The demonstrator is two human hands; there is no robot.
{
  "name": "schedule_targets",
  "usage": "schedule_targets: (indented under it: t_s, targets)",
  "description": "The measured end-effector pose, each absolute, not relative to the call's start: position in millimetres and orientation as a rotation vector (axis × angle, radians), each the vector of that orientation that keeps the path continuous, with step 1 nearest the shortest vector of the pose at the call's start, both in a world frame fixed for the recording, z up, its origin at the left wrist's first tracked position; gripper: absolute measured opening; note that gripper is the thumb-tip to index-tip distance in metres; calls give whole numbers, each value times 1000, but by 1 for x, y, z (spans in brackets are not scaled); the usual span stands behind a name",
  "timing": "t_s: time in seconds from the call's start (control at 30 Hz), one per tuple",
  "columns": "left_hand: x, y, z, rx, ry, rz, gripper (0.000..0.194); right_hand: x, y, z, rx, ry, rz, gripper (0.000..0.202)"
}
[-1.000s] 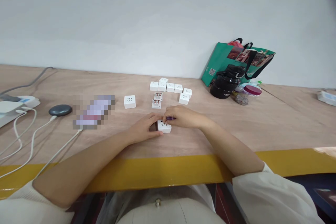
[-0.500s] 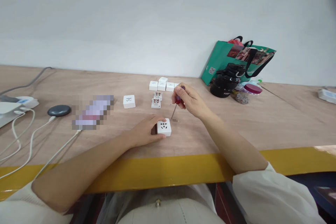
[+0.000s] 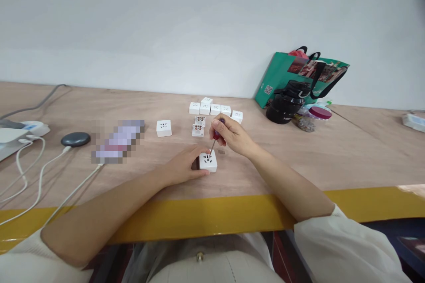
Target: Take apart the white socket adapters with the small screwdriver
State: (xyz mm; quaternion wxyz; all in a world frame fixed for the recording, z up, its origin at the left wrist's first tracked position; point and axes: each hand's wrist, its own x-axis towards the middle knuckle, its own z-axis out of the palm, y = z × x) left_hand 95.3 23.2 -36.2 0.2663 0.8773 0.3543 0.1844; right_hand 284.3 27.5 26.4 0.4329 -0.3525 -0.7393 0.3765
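Observation:
A white square socket (image 3: 208, 164) lies face up near the table's front edge. My left hand (image 3: 186, 166) grips its left side, thumb at the front and fingers at the back. In my right hand (image 3: 230, 135) is a screwdriver (image 3: 217, 135) with a dark red handle, its shaft slanting down so that the tip is at the middle of the socket's face. Just right of the socket lies a small flat piece (image 3: 221, 151). Behind my hands sit two opened socket parts (image 3: 198, 130) with copper-coloured insides.
Several white sockets (image 3: 215, 109) stand in a group at the back, one more (image 3: 164, 128) to the left. A phone (image 3: 119, 141), a dark disc (image 3: 75, 139) and cables are at left. At right are a black pot (image 3: 285, 105), green bag (image 3: 279, 70) and jar (image 3: 303, 122).
My right hand has moved left with the screwdriver, whose tip went from beside the socket to its face. Sockets at the back that my hand covered now show. My left hand keeps its hold.

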Motion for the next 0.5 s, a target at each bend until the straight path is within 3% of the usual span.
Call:
schedule_targets:
  t_s: [0.5]
  targets:
    - [95, 24, -42, 2438, 930, 485, 52, 283, 12, 37, -742, -2090, 980, 20]
